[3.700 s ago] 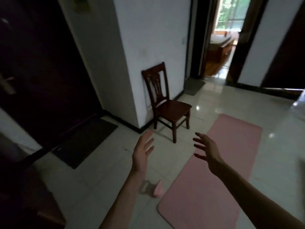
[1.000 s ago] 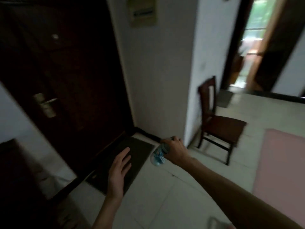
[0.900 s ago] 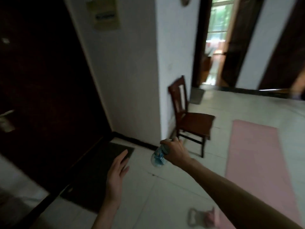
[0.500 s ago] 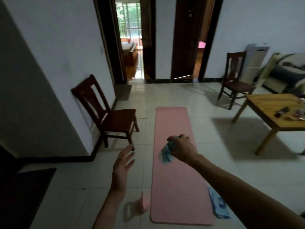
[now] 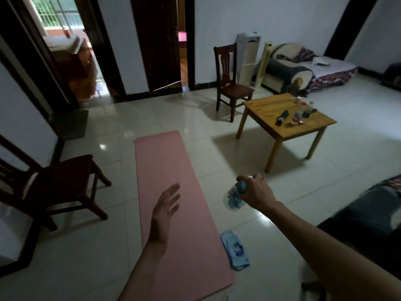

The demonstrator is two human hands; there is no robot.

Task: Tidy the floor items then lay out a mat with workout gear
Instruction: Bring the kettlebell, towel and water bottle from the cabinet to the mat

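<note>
A: What do I have in my hands?

B: My right hand grips a clear water bottle with a blue label, fingers wrapped round its upper end. The bottle hangs tilted, base pointing down and to the left, above bare floor just to the right of the mat. My left hand holds nothing; its fingers are stretched out and relaxed over the mat.

A: How does the mat lie?

B: The pink mat is unrolled flat on the pale tiles, running away from me towards the doorways. A folded blue cloth lies on the floor touching its right edge, near the closer end.

A: And around it?

B: A dark wooden chair stands left of the mat against the wall. Further right sits a low wooden bench with several small items on top, including a dark folded umbrella and a small bottle; the rest are too small to tell. A second chair stands just behind it, and a sofa with blankets runs along the back wall. A dark doormat lies by the left doorway.
</note>
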